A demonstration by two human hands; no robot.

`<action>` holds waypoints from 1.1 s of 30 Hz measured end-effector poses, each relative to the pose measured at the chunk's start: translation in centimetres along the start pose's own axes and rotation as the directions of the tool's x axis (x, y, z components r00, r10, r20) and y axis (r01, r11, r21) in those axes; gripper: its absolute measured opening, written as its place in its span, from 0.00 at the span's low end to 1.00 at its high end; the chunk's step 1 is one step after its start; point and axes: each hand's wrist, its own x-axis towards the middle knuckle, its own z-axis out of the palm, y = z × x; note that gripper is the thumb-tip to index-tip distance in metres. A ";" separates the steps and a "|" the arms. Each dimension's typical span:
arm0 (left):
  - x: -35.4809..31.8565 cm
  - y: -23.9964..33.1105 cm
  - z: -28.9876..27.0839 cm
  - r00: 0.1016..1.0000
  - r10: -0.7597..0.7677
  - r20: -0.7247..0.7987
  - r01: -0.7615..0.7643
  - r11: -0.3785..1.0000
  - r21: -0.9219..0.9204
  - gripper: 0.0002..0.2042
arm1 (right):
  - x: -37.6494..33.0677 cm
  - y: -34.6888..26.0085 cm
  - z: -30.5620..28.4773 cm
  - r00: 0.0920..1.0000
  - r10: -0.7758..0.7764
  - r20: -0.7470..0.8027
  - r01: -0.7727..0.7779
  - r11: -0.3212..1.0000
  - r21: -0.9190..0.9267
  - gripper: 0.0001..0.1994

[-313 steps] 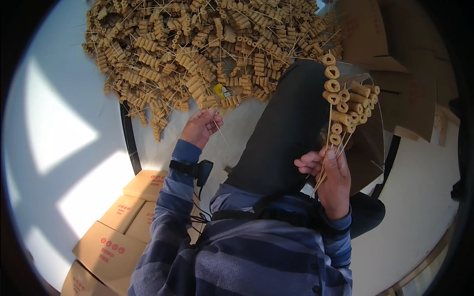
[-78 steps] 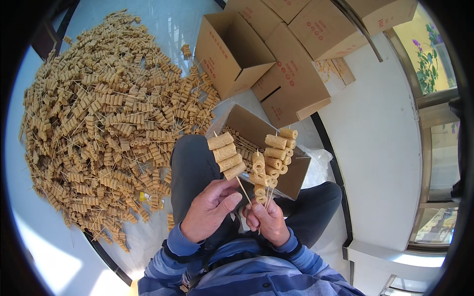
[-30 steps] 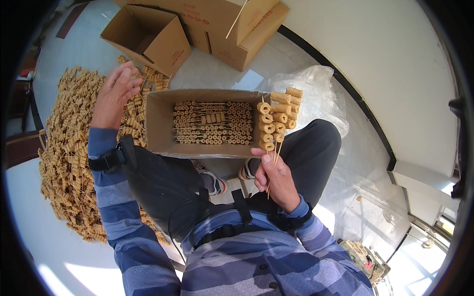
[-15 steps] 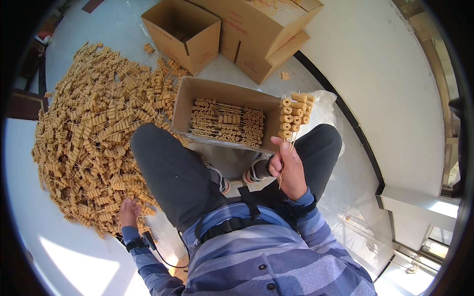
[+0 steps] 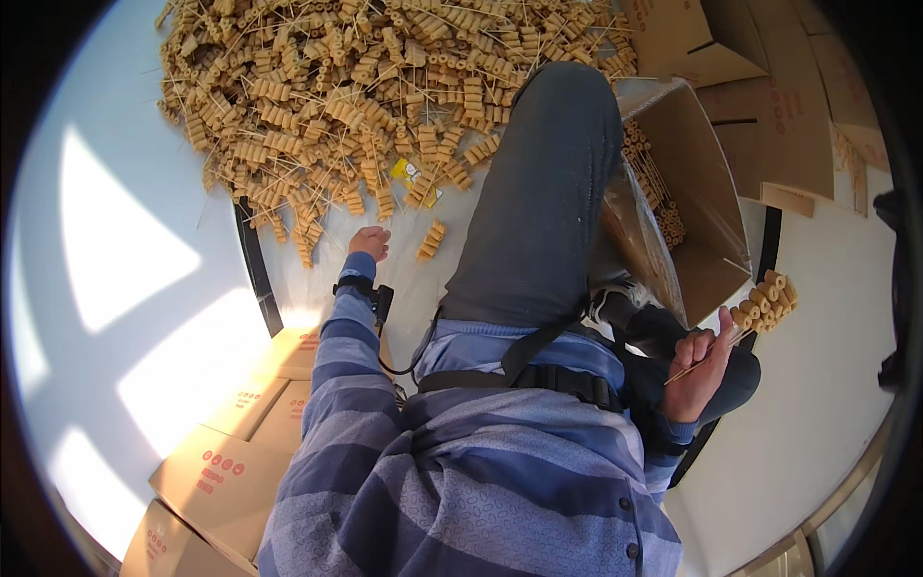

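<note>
My right hand [image 5: 700, 370] is closed around the thin sticks of several skewers [image 5: 766, 302], each threaded with tan ring-shaped pieces. The threaded ends point up and outward, just beyond the near corner of an open cardboard box [image 5: 713, 163]. Inside that box, packed skewers [image 5: 654, 188] show in part behind my raised knee. At the near edge of a big heap of loose skewers [image 5: 385, 87], my left hand [image 5: 370, 243] has its fingers curled in; what they hold, if anything, is hidden. One separate skewer [image 5: 432, 240] lies on the floor to its right.
More cardboard boxes [image 5: 784, 111] stand at the far right. Closed boxes [image 5: 226, 481] are stacked at the lower left, beside a sunlit white surface [image 5: 115, 221]. A small yellow packet [image 5: 405, 171] lies among the skewers. A cable runs from my left wrist.
The view has swung left, bringing the heap to the top and the stacked boxes into sight. My right hand still holds its skewers; my left hand remains by the heap's edge.
</note>
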 end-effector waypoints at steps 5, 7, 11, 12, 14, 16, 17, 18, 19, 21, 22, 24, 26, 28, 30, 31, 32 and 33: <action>1.0 -3.8 4.7 0.997 0.066 0.039 -0.077 0.836 0.544 0.24 | 0.0 -0.1 3.8 0.999 0.023 0.038 -0.018 0.993 -0.114 0.19; -0.3 -5.4 7.5 0.973 0.201 -0.118 -0.083 0.772 0.631 0.27 | -0.2 0.2 5.1 0.998 0.040 0.038 -0.033 0.983 -0.183 0.19; -0.3 -6.6 10.5 0.994 0.089 -0.062 -0.020 0.710 0.704 0.25 | -0.9 0.7 7.2 0.996 0.048 0.069 -0.026 0.954 -0.298 0.20; 0.3 -6.6 10.9 0.996 0.053 -0.071 0.010 0.728 0.686 0.23 | -1.0 0.7 7.5 0.996 0.053 0.070 -0.028 0.947 -0.319 0.20; 1.5 -6.8 11.1 0.997 -0.026 -0.079 0.071 0.760 0.646 0.18 | -1.0 0.8 8.0 0.996 0.050 0.071 -0.023 0.940 -0.341 0.20; 2.0 -7.3 10.7 1.000 0.028 -0.015 -0.009 0.715 0.699 0.14 | -0.9 0.9 8.4 0.997 0.045 0.070 -0.017 0.934 -0.358 0.20; 1.8 -7.5 10.4 0.999 0.049 0.022 -0.050 0.689 0.723 0.13 | -0.8 1.0 8.6 0.997 0.043 0.058 -0.020 0.933 -0.359 0.20; 1.3 -7.7 10.1 0.996 0.076 0.044 -0.085 0.714 0.695 0.12 | -0.8 1.0 8.7 0.998 0.042 0.045 -0.023 0.933 -0.359 0.20; 0.5 -7.7 9.8 0.992 0.106 0.061 -0.120 0.736 0.666 0.12 | -0.8 1.1 8.9 0.999 0.037 0.035 -0.022 0.934 -0.357 0.19; -1.4 -6.7 8.8 0.982 0.184 0.031 -0.169 0.805 0.569 0.12 | -0.9 1.3 9.2 0.997 0.050 0.064 -0.023 0.932 -0.361 0.19; -1.7 -5.3 8.5 0.960 0.278 0.010 -0.255 0.863 0.436 0.11 | -1.0 1.4 9.4 0.996 0.048 0.076 -0.017 0.932 -0.363 0.19; -2.5 -2.2 8.0 0.946 0.323 -0.025 -0.316 0.937 0.152 0.11 | -0.9 1.6 9.7 0.995 0.060 0.079 -0.027 0.931 -0.364 0.19; -1.1 2.4 8.3 0.881 0.468 -0.073 -0.444 0.870 0.215 0.13 | -1.0 1.7 10.1 0.993 0.069 0.091 -0.030 0.927 -0.374 0.19; 1.4 7.4 9.0 0.815 0.568 -0.113 -0.482 0.774 0.410 0.17 | -0.9 1.5 10.3 0.991 0.058 0.117 -0.009 0.924 -0.383 0.19; 4.0 11.3 9.7 0.867 0.495 -0.061 -0.377 0.729 0.572 0.18 | -0.8 1.2 10.3 0.989 0.104 0.102 -0.057 0.921 -0.385 0.19; 5.0 12.5 10.1 0.867 0.498 -0.022 -0.374 0.678 0.633 0.19 | -0.9 1.0 10.3 0.992 0.107 0.070 -0.073 0.922 -0.380 0.19; 5.8 12.8 10.1 0.861 0.507 0.024 -0.409 0.665 0.624 0.22 | -0.9 0.9 10.2 0.988 0.140 0.069 -0.107 0.929 -0.355 0.19; 7.0 13.4 10.5 0.886 0.457 0.081 -0.381 0.617 0.688 0.25 | -0.8 0.9 10.1 0.985 0.157 0.068 -0.125 0.932 -0.341 0.20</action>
